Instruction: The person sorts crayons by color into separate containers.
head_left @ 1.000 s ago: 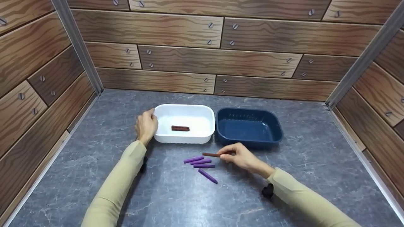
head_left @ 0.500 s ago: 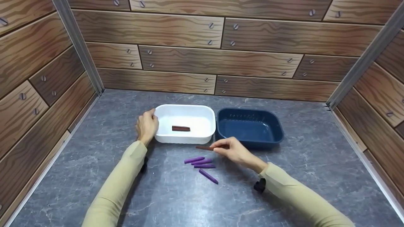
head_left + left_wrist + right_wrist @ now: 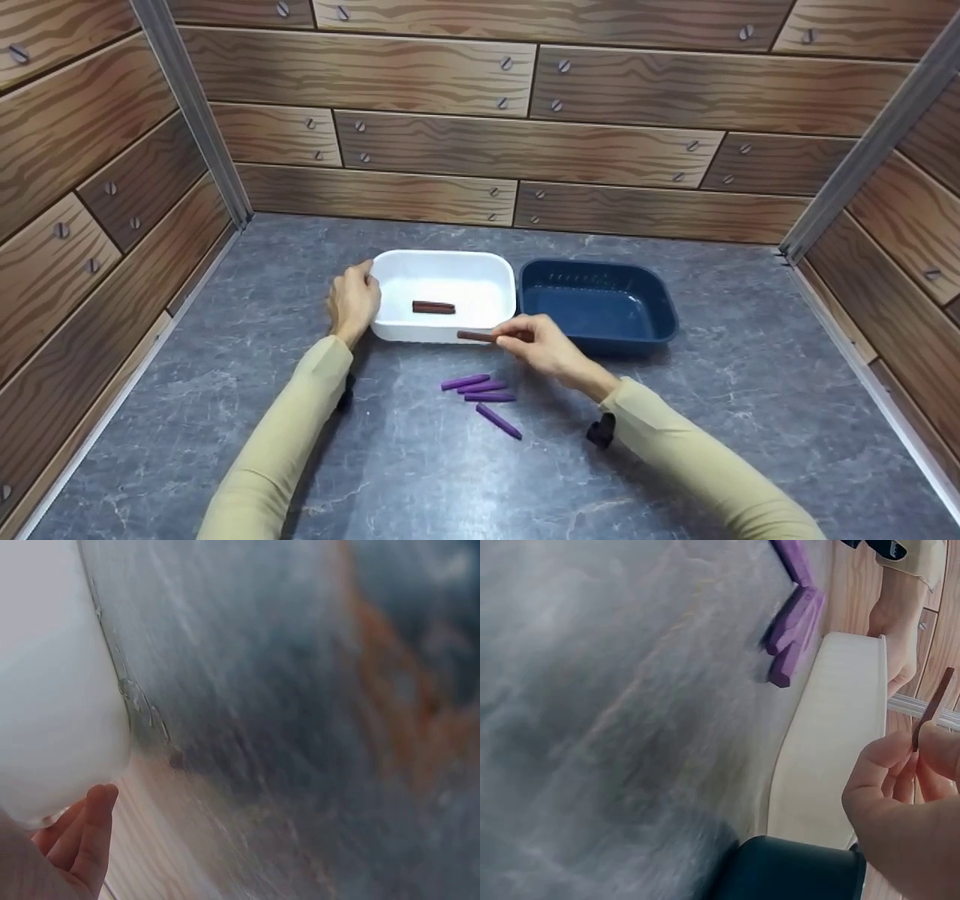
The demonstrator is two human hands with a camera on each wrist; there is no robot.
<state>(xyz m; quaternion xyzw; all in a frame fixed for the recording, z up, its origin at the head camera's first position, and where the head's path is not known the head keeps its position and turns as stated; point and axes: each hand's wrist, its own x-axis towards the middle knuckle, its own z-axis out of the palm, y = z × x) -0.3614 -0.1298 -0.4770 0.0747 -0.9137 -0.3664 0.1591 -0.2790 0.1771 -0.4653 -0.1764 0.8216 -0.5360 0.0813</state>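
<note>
My right hand [image 3: 544, 351] pinches a brown crayon [image 3: 474, 337] between thumb and fingertips. The crayon points left and overlaps the front wall of the white plastic tub [image 3: 420, 331] in the head view. At that tub's left end, my left hand [image 3: 354, 304] grips the rim, its fingers [image 3: 91, 840] bent against the outer wall in the left wrist view. Brown crayons [image 3: 433, 307] lie side by side on the tub's floor. In front of it, several purple crayons [image 3: 489, 397] are scattered on the grey table, one of them [image 3: 498, 421] apart and slanted.
A dark blue tub [image 3: 622, 346] stands right beside the white one, with my right hand near its front left corner. Wood-patterned panels [image 3: 420, 142] wall in the grey marbled tabletop [image 3: 420, 480] at the back and both sides.
My right hand has moved up and left with the brown crayon, from beside the purple crayons to the white tub's front edge. The left hand stays at the rim.
</note>
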